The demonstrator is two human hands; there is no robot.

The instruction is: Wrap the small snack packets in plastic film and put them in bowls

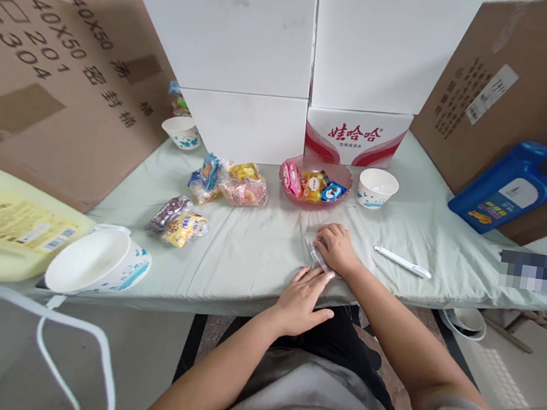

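A flat, clear plastic wrapper (314, 251) lies near the table's front edge; what it contains, if anything, cannot be made out. Over its upper right side my right hand (337, 248) is closed, with bent fingers pressing on the plastic. My left hand (299, 304) reaches in from below, fingers stretched out and their tips at the wrapper's lower end, thumb apart. Right of my hands lies a white utility knife (402, 262). Just behind them stands a pink glass bowl (298, 198) holding several wrapped snacks.
A paper bowl (377, 188) stands at the pink bowl's right. Wrapped snacks (243, 184) lie to the left. At front left are a large paper bowl (126, 270) and a yellow jug (13, 224). A blue bottle (507, 189) leans at right. White boxes (243, 127) wall the back.
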